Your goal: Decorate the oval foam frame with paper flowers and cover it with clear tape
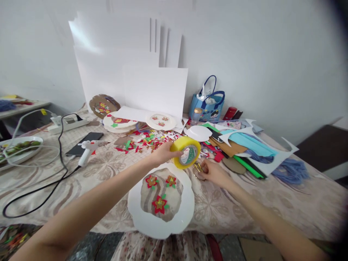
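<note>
My left hand (164, 153) is closed around the edge of a big roll of yellow packing tape (176, 148), held upright above the table with its printed core facing me. My right hand (212, 171) is closed, fingertips pinching a small shiny gold-coloured thing with a rounded, looped outline (199, 172); its kind is unclear. Below the tape, near the table's front edge, lies a white scalloped frame (137, 217) with a see-through middle. Three red and gold flowers with green leaves (160, 204) show within it.
Coloured scraps (146, 139) cover the table's middle. A white glue gun (87, 152) with a black cable and a phone (81, 143) lie left. Felt sheets (252, 141) and blue yarn (292, 172) lie right. White boards (154, 87) and a blue bag (208, 107) stand behind.
</note>
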The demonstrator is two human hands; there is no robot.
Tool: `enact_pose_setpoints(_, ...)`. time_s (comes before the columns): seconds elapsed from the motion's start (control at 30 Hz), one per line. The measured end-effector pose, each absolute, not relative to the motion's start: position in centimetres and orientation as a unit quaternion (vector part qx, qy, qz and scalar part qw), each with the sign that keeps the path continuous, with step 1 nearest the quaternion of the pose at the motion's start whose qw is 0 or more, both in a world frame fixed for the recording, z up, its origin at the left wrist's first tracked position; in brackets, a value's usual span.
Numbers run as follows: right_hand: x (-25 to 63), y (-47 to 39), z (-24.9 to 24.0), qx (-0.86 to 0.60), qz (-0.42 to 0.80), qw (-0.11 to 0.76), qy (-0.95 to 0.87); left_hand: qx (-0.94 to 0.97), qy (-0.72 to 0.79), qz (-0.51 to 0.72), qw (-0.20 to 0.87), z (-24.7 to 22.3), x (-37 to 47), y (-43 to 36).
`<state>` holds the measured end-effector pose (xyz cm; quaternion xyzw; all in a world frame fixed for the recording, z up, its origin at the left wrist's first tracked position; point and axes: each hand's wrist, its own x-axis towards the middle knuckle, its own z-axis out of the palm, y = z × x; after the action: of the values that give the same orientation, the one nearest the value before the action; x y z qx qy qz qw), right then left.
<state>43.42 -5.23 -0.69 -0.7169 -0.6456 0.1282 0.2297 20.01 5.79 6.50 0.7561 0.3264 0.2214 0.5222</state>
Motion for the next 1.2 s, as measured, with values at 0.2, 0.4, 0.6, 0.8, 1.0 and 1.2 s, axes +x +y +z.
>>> enact_pose_setpoints(0.2,43.9,-6.9,0.3,-0.756,0.088,0.181,-0.623,0.757,0.326,0.225,0.519,6.4,19.8,6.0)
enact_pose_setpoints(0.4,45.4,-12.5,0.2,-0.733,0.198,0.169,-0.628,0.736,0.326,0.243,0.541,6.4,19.9,6.0)
enact_pose_setpoints(0.6,43.0,-15.1,0.3,-0.743,0.163,0.126,-0.636,0.727,0.328,0.258,0.545,6.7,20.0,5.8)
enact_pose_setpoints(0.8,39.5,-14.3,2.5,-0.708,0.093,0.063,-0.697,0.725,0.331,0.258,0.546,6.4,20.1,6.0)
enact_pose_setpoints(1.0,38.6,-12.2,2.5,-0.717,0.086,0.024,-0.692,0.723,0.321,0.258,0.554,6.3,20.1,6.0)
enact_pose_setpoints(1.2,38.5,-10.7,2.1,-0.712,0.069,0.01,-0.699,0.723,0.311,0.255,0.562,6.2,20.1,6.0)
